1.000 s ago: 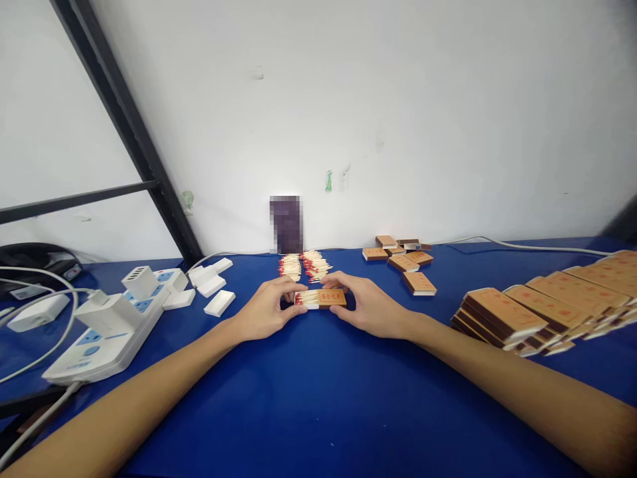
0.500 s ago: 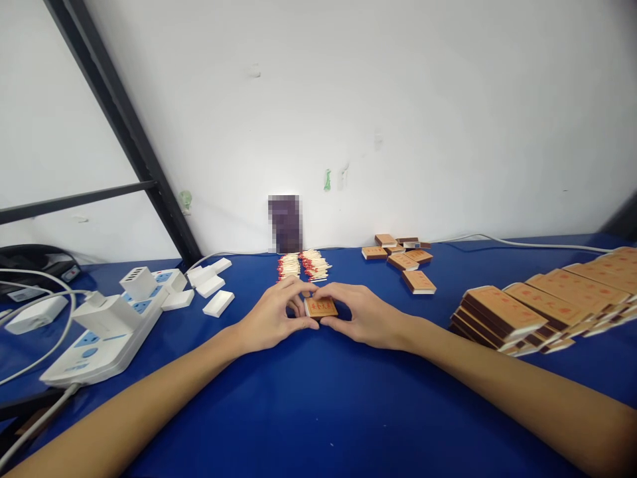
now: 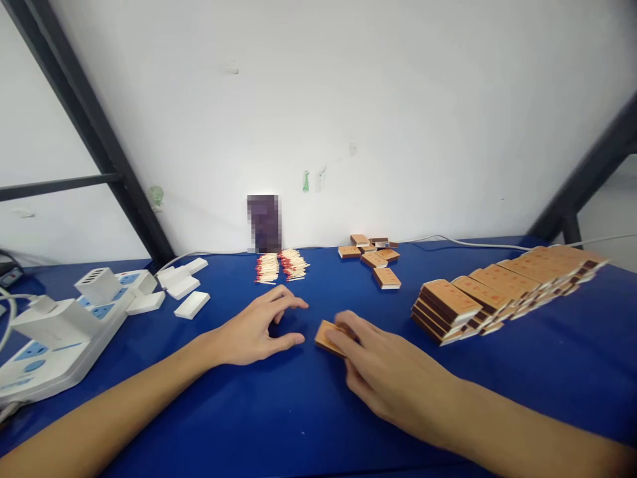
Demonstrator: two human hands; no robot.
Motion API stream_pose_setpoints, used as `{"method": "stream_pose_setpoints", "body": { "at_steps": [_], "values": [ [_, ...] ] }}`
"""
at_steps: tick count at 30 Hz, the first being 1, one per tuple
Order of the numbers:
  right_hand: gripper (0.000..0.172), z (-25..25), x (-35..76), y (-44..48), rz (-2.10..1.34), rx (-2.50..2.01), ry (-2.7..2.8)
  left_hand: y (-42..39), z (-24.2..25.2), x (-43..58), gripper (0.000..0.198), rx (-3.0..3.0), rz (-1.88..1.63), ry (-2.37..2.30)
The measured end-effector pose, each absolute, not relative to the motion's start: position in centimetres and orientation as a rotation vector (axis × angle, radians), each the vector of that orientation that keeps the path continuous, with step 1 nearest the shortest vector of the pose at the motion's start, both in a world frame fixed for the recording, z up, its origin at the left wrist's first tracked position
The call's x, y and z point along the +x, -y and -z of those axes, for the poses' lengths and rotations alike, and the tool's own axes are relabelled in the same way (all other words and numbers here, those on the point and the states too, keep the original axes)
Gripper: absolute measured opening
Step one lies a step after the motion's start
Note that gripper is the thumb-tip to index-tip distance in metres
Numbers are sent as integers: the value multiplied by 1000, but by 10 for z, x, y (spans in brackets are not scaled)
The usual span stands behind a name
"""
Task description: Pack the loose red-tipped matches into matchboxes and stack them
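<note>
My right hand (image 3: pixel 383 368) grips a closed orange-brown matchbox (image 3: pixel 326 336) just above the blue table (image 3: pixel 279 418); the fingers cover most of the box. My left hand (image 3: pixel 259 328) rests on the table to the left of the box, fingers curved and apart, with nothing in it. Loose red-tipped matches (image 3: pixel 281 265) lie in two heaps beyond the hands, near the wall.
Rows of stacked matchboxes (image 3: pixel 497 289) fill the right side. A few loose matchboxes (image 3: pixel 371 253) lie at the back. White inner trays (image 3: pixel 184 292) and a white power strip (image 3: pixel 64 332) with chargers sit on the left. A dark pixelated object (image 3: pixel 263 222) leans on the wall.
The open matchbox was pushed shut between both hands. My left hand has let go, and my right hand has carried the closed box nearer and to the right. The view has turned right.
</note>
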State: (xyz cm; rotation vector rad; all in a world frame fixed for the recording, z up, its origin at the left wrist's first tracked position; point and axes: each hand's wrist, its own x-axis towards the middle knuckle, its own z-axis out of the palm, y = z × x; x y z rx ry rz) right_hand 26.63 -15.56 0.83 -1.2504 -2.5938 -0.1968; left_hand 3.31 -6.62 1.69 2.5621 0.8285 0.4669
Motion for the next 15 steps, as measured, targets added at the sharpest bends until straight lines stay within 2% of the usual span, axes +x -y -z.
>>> {"method": "stream_pose_setpoints", "body": {
  "at_steps": [2,4,6,9,12,15],
  "values": [
    [39,-3,290,177,336,-1305,2510,75,-20,41,32,2596,-410,-814],
    [35,2,313,189,568,-1296,2435,85,-22,53,24,2644,-342,-773],
    [29,6,330,193,736,-1287,2392,94,-23,67,20,2692,-267,-706],
    [35,10,345,193,864,-1268,2326,101,-23,94,19,2752,-221,-677],
    [37,12,357,195,918,-1274,2267,100,-19,126,27,2785,-264,-720],
    [33,16,373,202,859,-1254,2271,94,-15,158,46,2764,-303,-802]
  ]
}}
